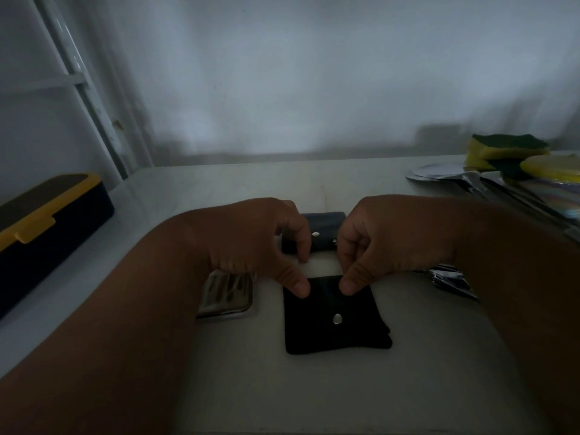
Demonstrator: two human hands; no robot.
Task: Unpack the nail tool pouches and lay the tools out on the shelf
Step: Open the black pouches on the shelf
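Dim white shelf (314, 397) against a pale wall, low light, detail is limited. We have a black pouch (335, 318) lying flat front and centre, its silver snap (337, 318) facing up. Our left hand (251, 243) and right hand (386, 243) both sit at the pouch's far edge, thumbs pinching that edge side by side, fingers curled behind. So the pouch runs from the grip back toward us; both hands are equally near, mouth presumably at the pinched edge. Contents not visible, can't tell if it's full.

Second pouch (323, 233), dark grey with its own snap, lies just beyond the hands, partly hidden, looks closed.

Clear-fronted metal case (226, 293) just left of the black pouch shows slim tools inside. Shiny metal tools (452, 281) lie loose under the right wrist.

Off-task: black box with yellow lid (47, 227) far left, sponges (505, 149) and foil bits far right.

Next call: spread the thumbs to open the mouth.
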